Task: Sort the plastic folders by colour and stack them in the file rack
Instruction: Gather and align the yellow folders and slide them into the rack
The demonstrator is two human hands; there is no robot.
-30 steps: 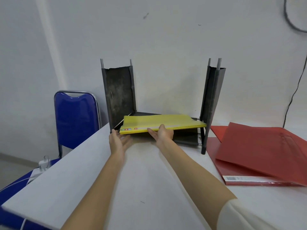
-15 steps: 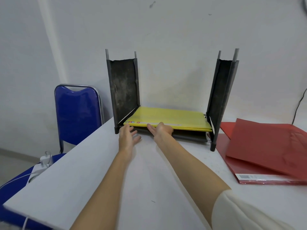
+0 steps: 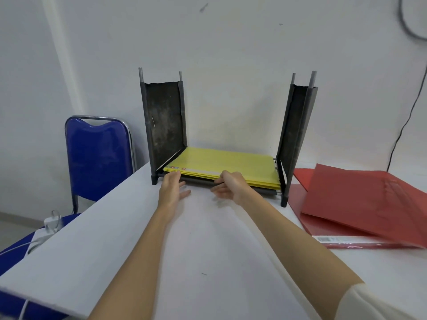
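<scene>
White table (image 3: 208, 262): the stack of yellow plastic folders (image 3: 226, 163) now sits flat on the bottom tier of the dark metal two-sided file rack (image 3: 165, 125). A second ago its front edge was still lifted and hanging out past the posts. So yellow looks filed. The loose pile of red plastic folders (image 3: 360, 199) lies on the table just right of the rack, not yet stacked (next batch, my guess). Left hand (image 3: 172, 189) has let go: fingers relaxed, slightly spread, tips at the stack's front edge, holding nothing. Right hand (image 3: 230, 187) also loosely open, fingers lightly curled beside the front rail, gripping nothing.
</scene>
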